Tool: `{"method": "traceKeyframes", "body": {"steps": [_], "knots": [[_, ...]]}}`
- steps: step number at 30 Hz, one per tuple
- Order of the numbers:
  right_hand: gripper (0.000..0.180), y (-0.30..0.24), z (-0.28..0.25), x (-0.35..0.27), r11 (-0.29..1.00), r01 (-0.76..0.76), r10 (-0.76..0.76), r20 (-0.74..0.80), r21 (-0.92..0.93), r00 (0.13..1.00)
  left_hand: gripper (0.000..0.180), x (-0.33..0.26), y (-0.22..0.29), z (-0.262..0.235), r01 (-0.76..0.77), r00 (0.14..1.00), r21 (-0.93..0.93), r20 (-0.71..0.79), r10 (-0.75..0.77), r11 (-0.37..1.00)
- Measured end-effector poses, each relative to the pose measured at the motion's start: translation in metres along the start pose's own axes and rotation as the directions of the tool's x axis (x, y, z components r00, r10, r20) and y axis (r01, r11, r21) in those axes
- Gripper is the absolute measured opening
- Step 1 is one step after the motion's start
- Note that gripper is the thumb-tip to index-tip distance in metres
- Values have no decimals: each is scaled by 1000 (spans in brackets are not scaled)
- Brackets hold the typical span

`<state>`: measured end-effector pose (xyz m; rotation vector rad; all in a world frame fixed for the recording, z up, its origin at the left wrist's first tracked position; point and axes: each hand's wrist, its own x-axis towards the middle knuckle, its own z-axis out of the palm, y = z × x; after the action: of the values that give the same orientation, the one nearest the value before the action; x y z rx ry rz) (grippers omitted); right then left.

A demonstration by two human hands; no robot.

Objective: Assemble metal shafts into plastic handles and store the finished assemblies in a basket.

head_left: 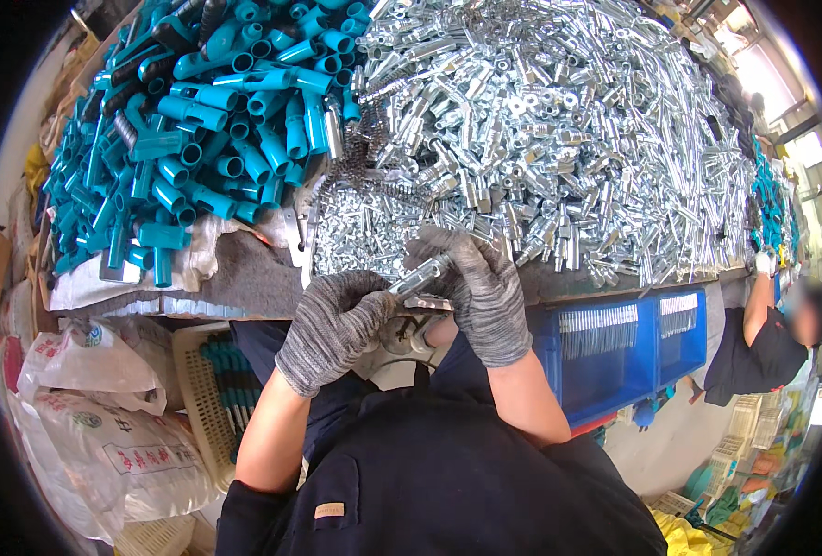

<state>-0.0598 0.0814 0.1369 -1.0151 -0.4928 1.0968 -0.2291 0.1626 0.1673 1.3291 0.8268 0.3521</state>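
Observation:
Both of my hands wear grey knitted gloves and meet at the table's front edge. My left hand [335, 326] is closed around the lower end of a shiny silver metal tube [420, 277], which points up and to the right. The fingers of my right hand [487, 301] are closed at the tube's upper end; its fingertips are partly hidden. Just beyond the gloves lies a heap of small silver metal parts [360, 230]. Dark coil springs [363, 153] are piled behind it.
Teal plastic tubular handles [202, 116] are heaped at the left, silver metal fittings [550, 120] at the right. Blue bins [605, 366] hang below the table's right edge. White sacks [119, 435] and a cream basket [198, 389] stand lower left. Another person [767, 343] works far right.

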Motion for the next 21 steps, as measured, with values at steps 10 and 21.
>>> {"method": "traceKeyframes", "body": {"steps": [10, 21], "knots": [[41, -3, -1, 5, 999, 1, 0, 28, -51, 1000, 24, 5, 13, -2, 3, 997, 20, 77, -5, 1000], [52, -34, -16, 53, 683, 382, -482, 10, -623, 876, 32, 41, -22, -3, -86, 984, 132, -146, 105, 987]]}}
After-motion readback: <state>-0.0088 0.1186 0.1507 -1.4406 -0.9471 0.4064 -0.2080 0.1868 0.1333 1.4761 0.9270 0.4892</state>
